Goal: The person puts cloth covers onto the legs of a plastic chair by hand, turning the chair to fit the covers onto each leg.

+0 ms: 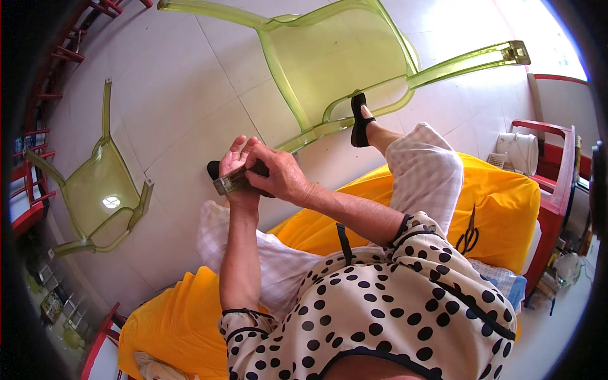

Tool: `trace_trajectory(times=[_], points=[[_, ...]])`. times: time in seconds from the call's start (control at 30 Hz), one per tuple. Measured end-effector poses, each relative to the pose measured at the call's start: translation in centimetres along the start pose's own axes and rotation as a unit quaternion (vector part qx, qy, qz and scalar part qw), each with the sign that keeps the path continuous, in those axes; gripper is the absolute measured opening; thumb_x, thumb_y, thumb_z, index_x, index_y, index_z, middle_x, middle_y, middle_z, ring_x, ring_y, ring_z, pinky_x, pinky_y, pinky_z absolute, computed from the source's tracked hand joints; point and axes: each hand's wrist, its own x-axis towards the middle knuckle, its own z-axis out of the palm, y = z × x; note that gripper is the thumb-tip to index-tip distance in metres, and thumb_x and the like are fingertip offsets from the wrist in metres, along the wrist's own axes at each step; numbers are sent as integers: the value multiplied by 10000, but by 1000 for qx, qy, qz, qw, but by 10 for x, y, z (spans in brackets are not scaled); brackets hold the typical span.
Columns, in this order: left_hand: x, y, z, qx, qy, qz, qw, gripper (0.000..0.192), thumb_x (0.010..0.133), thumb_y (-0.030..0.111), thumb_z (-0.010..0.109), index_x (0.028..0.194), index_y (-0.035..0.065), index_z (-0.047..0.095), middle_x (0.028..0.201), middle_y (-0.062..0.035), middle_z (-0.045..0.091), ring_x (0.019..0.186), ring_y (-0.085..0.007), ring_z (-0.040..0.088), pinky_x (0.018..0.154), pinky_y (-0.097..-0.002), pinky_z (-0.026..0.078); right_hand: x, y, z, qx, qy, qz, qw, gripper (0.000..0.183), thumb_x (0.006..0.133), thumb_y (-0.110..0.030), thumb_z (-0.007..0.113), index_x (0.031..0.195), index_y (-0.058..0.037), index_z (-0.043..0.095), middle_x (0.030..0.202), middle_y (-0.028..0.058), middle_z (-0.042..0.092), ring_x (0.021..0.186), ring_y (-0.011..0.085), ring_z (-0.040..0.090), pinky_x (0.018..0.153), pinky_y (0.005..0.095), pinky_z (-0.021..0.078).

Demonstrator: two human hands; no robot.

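Note:
A translucent green plastic chair [337,61] lies tipped in front of me, its legs sticking out. One of its legs seems to run behind my right hand and come out across the palm of my left hand [237,164], whose fingers show above it, curled around or behind it. My right hand [280,175] is bent over that leg, fingertips together on a small dark thing, perhaps a cloth, mostly hidden by the fingers. Both hands are close together at the leg's end.
A second green chair [102,190] lies on the tiled floor at left. Black-handled scissors [469,237] lie on the yellow cover [503,204] of my seat. Right of it are a white bucket [518,152] and a red wooden frame [560,190]. Red stools [42,142] line the far left.

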Motion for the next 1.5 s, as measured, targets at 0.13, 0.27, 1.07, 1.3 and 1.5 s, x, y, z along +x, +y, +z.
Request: trace_trajectory(times=[0.13,0.27,1.07,1.3,1.5], points=[[-1,2,-4,-36,-5,3,999,457,905,358,427,1246,56,464,1231,-197,492,1143,-323,490,1021,-464,379,-1,23,-2,17,-6,69,997,218,722,-158,659,872,-68,530,733,156,615,698,348,624,633,422,498],[3,-1,-11,-35,-8,21,999,443,891,334,461,1225,45,493,1217,-199,504,1162,-338,468,1024,-460,372,3,38,-8,3,-26,81,996,204,725,-162,660,861,-62,547,724,155,627,700,334,637,629,408,501],[3,2,1,-23,-24,4,999,428,900,312,449,1228,37,458,1218,-204,473,1137,-326,481,1015,-447,387,-1,8,-8,110,23,132,985,130,766,-103,673,797,-8,590,679,59,619,632,114,584,585,296,489],[2,1,4,6,-17,26,999,415,888,295,472,1205,30,502,1154,-205,534,1133,-325,487,1002,-450,401,-13,41,-11,129,65,148,978,131,787,-103,654,843,-17,573,670,103,632,613,161,616,591,300,497],[0,0,6,2,-10,20,1000,422,874,304,504,1198,34,508,1152,-191,536,1123,-309,488,976,-439,413,-11,106,-24,-65,29,124,990,178,759,-172,664,879,-67,584,746,162,650,724,355,641,644,416,507]])
